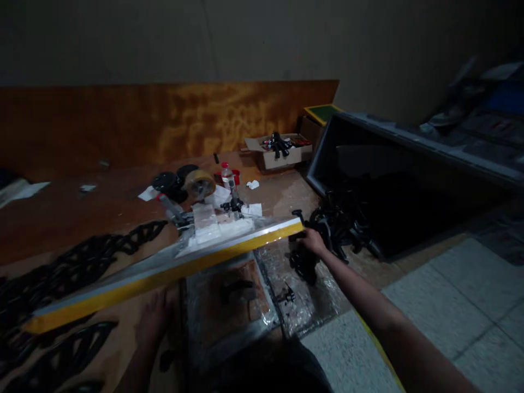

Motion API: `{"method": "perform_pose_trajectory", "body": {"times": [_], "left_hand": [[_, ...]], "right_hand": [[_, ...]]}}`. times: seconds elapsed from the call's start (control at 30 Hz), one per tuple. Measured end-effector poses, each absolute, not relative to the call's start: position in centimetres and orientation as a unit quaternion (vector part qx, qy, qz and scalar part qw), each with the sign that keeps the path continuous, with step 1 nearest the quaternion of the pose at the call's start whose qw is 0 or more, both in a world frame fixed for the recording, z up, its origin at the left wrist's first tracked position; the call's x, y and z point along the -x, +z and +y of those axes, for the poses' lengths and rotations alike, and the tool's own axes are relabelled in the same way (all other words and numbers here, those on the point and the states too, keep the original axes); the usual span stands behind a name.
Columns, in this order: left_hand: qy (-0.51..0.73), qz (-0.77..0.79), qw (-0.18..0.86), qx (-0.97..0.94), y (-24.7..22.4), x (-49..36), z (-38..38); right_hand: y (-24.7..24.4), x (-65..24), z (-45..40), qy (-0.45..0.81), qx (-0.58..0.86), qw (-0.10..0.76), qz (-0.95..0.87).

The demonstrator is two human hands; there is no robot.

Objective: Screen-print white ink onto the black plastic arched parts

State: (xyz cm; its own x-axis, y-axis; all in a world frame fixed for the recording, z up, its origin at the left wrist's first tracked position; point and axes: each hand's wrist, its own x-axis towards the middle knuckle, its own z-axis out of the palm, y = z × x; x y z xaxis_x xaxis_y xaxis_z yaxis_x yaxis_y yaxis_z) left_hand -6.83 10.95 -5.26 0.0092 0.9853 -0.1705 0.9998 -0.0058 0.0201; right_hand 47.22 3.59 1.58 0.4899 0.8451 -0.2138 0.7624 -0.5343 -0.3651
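Note:
A long frame point(176, 273) with a yellow front edge is raised at a slant over the work surface. At its right end, my right hand point(311, 241) is closed on the corner, close to a heap of black parts point(305, 262); the fingertips are partly hidden. Below the frame, a curved black part point(237, 286) lies on a flat plate point(200, 322). My left hand point(155, 316) is left of this plate, dim and blurred, low over the tabletop with fingers spread. It appears to hold nothing.
Rows of black openwork parts point(73, 262) cover the left side. Behind the frame are a tape roll point(200, 184), a red-capped bottle point(227, 176) and a red-handled tool point(170, 206). A cardboard box point(282, 157) stands farther back. A large dark bin point(388, 196) lies open at right.

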Motion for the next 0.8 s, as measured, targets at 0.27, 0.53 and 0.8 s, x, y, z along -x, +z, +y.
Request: {"method": "perform_pose_trajectory", "body": {"times": [0.27,0.53,0.8], "left_hand": [[0.114,0.744,0.234,-0.616,-2.3,5.3,10.3],[0.447,0.660,0.309,-0.518,5.8,2.8,11.7],[0.499,0.519,0.428,-0.547,13.5,-1.3,8.3]], "right_hand": [[2.4,-42.0,1.9,0.216,0.778,0.353,-0.473],[-1.0,-33.3,0.0,0.171,0.725,0.236,-0.624],[0.3,-40.2,2.5,0.151,0.755,0.263,-0.581]]}}
